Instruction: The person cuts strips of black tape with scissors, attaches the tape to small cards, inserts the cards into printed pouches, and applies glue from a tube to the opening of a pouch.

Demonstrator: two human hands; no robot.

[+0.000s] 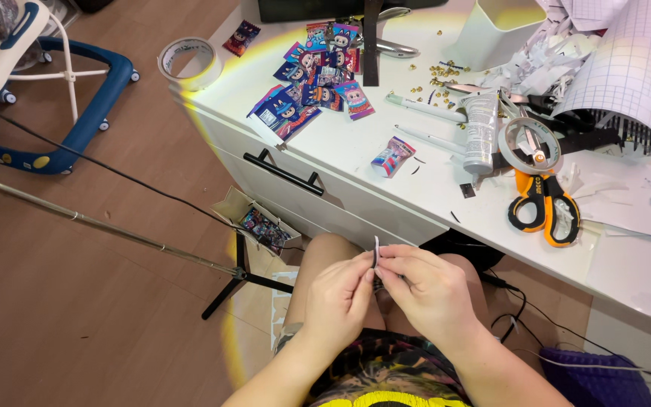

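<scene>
Both hands are meeting above the person's lap, just below the edge of the white desk (pixel 340 143). The left hand (pixel 338 296) and the right hand (pixel 425 289) are pinching together a small thin white flat piece (pixel 376 249), which is standing upright between the fingertips. On the desk, orange-handled scissors (pixel 545 207), a grey glue tube (pixel 481 133) and colourful small packets (pixel 310 83) are lying well apart from the hands.

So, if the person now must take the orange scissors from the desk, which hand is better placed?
Probably the right hand: the orange scissors lie on its side, though both hands pinch the small flat piece.
</scene>
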